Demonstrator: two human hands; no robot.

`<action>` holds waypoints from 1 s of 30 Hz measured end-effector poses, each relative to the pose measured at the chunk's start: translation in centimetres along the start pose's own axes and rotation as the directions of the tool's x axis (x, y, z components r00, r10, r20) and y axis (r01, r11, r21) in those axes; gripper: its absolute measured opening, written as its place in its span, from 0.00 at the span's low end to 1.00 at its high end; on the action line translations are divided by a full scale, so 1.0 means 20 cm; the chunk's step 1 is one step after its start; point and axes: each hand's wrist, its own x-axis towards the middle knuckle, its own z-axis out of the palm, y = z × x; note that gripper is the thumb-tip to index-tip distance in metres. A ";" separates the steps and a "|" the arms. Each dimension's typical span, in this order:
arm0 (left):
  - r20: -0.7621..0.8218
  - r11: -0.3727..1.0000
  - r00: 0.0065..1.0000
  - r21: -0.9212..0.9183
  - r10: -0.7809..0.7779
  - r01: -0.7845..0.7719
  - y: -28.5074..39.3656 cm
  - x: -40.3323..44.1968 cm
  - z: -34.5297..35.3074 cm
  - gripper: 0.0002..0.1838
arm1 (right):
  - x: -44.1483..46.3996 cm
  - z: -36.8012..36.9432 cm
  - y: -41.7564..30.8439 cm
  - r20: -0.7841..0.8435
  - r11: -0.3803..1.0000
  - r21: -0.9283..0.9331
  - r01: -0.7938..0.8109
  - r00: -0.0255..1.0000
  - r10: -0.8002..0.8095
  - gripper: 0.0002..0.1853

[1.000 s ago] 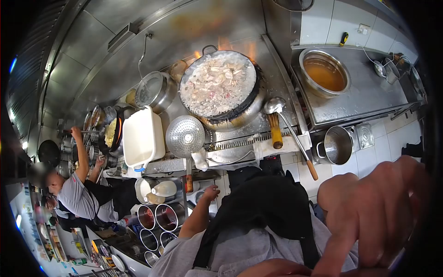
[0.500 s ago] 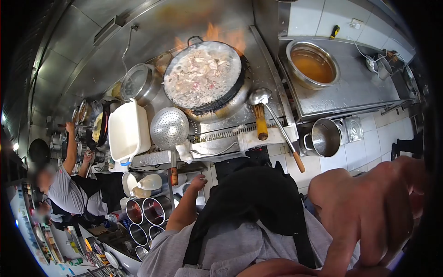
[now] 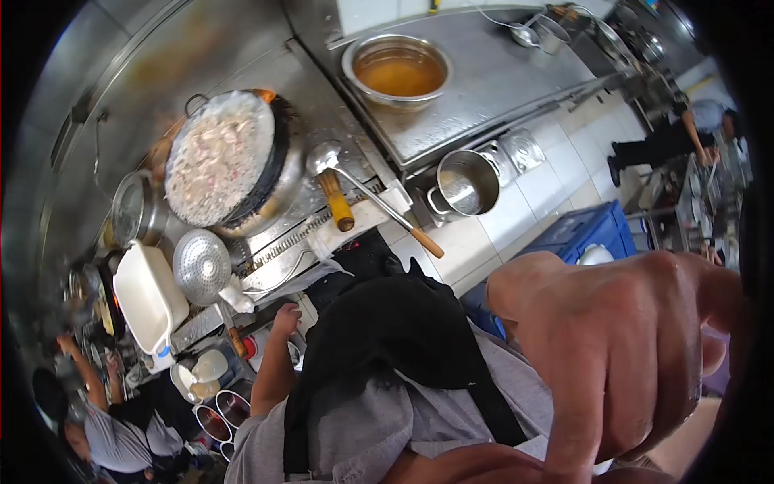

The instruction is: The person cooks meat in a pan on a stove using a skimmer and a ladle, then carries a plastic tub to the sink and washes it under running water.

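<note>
The left hand [image 3: 285,320] looks empty, its fingers loose and not closed on anything. Nearest to it is the skimmer [image 3: 201,266], which lies at the front of the stove [image 3: 302,192]; its long axis goes from the round perforated head to the wooden handle end, pointing toward the lower right. The right hand [image 3: 613,347] is close to the camera with bent fingers; I cannot tell its grip. The wok [image 3: 279,157] contains frothy pale liquid with food pieces, and the steel bowl [image 3: 403,100] orange-brown liquid.
</note>
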 end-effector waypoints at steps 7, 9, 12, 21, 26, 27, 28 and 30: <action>0.315 0.903 0.848 -0.085 0.426 -0.422 0.34 0.13 0.08 0.23 | -0.07 0.20 0.11 -0.063 0.975 -0.209 0.069 0.994 -0.084 0.06; 0.416 0.897 0.796 -0.152 0.440 -0.416 0.60 0.00 0.10 0.23 | -0.09 0.28 0.18 -0.092 0.955 -0.287 0.081 0.989 -0.112 0.06; 0.555 0.839 0.632 -0.299 0.540 -0.454 0.94 -0.21 0.14 0.24 | -0.12 0.38 0.30 -0.146 0.923 -0.377 0.072 0.980 -0.136 0.06; 0.741 0.751 0.289 -0.414 0.606 -0.514 1.29 -0.65 0.34 0.23 | -0.19 0.63 0.41 -0.221 0.828 -0.545 0.132 0.930 -0.293 0.05; 0.837 0.774 0.144 -0.406 0.529 -0.486 1.39 -0.76 0.46 0.23 | -0.34 0.68 0.30 -0.207 0.770 -0.617 0.163 0.910 -0.359 0.05; 0.848 0.782 0.150 -0.382 0.508 -0.492 1.42 -0.78 0.50 0.23 | -0.41 0.66 0.25 -0.215 0.757 -0.636 0.151 0.907 -0.361 0.05; 0.848 0.762 0.105 -0.403 0.519 -0.507 1.48 -0.81 0.53 0.23 | -0.51 0.62 0.20 -0.202 0.713 -0.695 0.092 0.927 -0.317 0.07; 0.837 0.709 0.044 -0.432 0.545 -0.557 1.61 -0.87 0.61 0.23 | -0.72 0.51 0.08 -0.167 0.606 -0.795 -0.011 0.965 -0.203 0.12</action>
